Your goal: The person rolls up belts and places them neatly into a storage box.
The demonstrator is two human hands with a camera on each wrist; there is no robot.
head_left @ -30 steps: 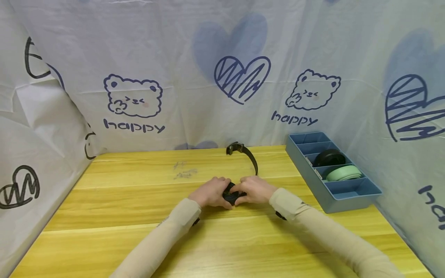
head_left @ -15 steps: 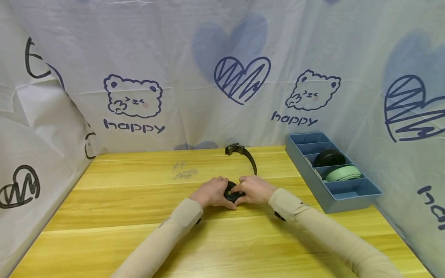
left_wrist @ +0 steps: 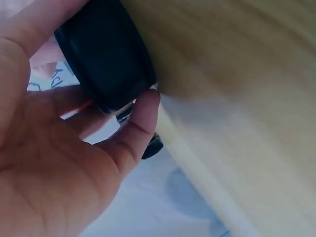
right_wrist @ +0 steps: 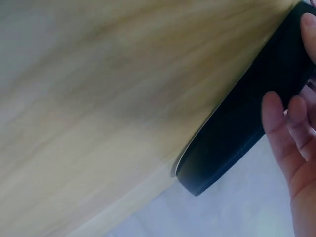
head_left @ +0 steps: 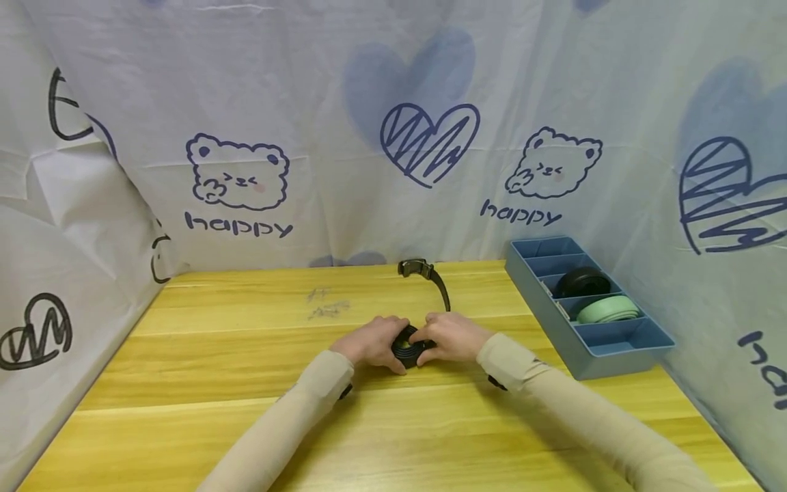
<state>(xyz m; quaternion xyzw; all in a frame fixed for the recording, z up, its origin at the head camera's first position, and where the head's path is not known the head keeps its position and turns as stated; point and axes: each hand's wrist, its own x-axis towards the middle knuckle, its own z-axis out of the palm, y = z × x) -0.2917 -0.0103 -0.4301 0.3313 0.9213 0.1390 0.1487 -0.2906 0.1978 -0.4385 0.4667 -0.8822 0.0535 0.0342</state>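
Note:
A black belt (head_left: pixel 404 353) lies partly rolled into a coil at the middle of the table, between both hands. Its unrolled strap (head_left: pixel 443 292) curves away to the metal buckle (head_left: pixel 416 267) near the table's back edge. My left hand (head_left: pixel 371 344) grips the coil from the left, thumb in front and fingers behind; the left wrist view shows the coil (left_wrist: pixel 108 54) standing on edge within those fingers. From the right, my right hand (head_left: pixel 456 336) pinches the coil, a finger and thumb at its inner side. In the right wrist view, fingertips (right_wrist: pixel 272 111) press along the strap (right_wrist: pixel 227 126).
A blue divided box (head_left: pixel 553 342) stands at the right of the wooden table (head_left: pixel 215 369). One compartment holds a rolled black belt (head_left: pixel 583 281), another a rolled light green belt (head_left: pixel 609 309). A white printed cloth (head_left: pixel 344 225) hangs behind.
The coil turns a little between the hands, and its round opening shows more. The buckle end of the strap has drawn slightly left and nearer. The hands stay almost in place.

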